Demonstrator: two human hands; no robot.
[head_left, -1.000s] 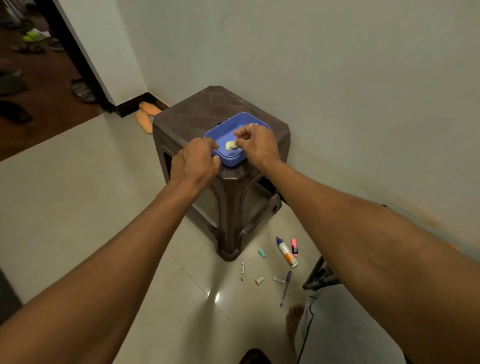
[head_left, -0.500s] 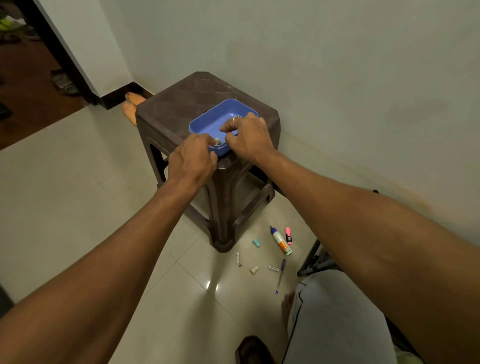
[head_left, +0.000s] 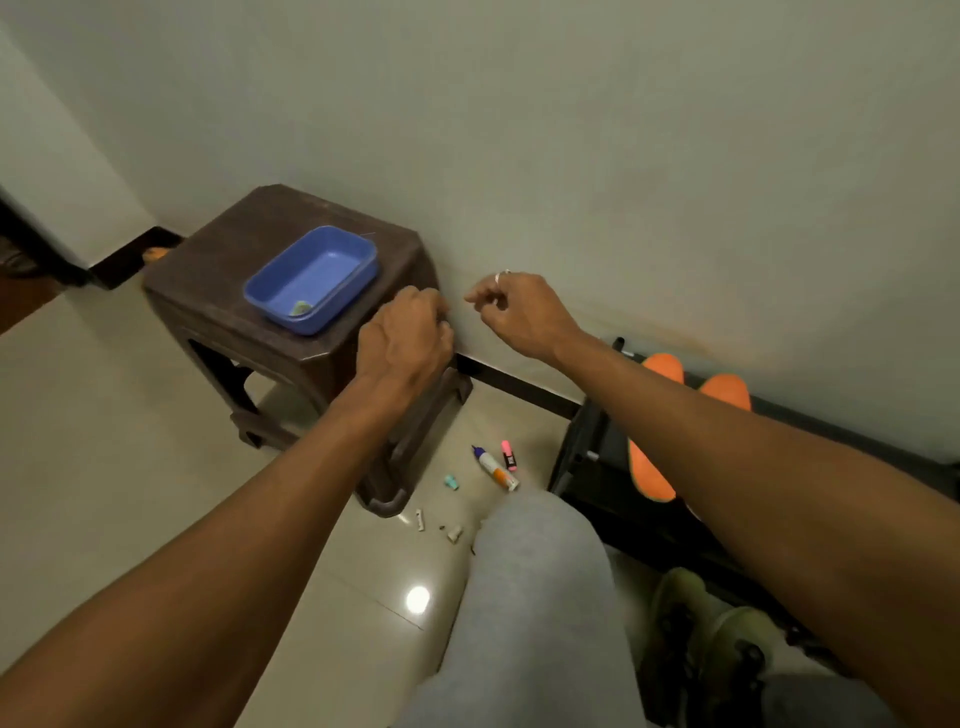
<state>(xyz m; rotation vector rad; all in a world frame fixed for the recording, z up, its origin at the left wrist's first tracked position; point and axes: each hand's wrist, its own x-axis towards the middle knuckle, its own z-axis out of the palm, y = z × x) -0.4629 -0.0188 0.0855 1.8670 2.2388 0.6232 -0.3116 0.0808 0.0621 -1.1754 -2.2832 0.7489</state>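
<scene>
The right hand (head_left: 519, 312), mid-frame against the wall (head_left: 623, 156), hangs with fingers loosely curled and nothing in them. Half a second ago it was over the blue tray (head_left: 324, 267). The left hand (head_left: 408, 338) has come off the tray's rim to the brown stool's (head_left: 228, 249) right corner, knuckles bent. Whether it grips the edge cannot be told. A small greenish piece (head_left: 300, 309) now lies in the tray's near corner, left of both hands. That drop looks done, and the glue bottle (head_left: 493, 467), pink highlighter (head_left: 509, 455) and teal cap (head_left: 452, 482) on the floor at lower centre probably come next.
</scene>
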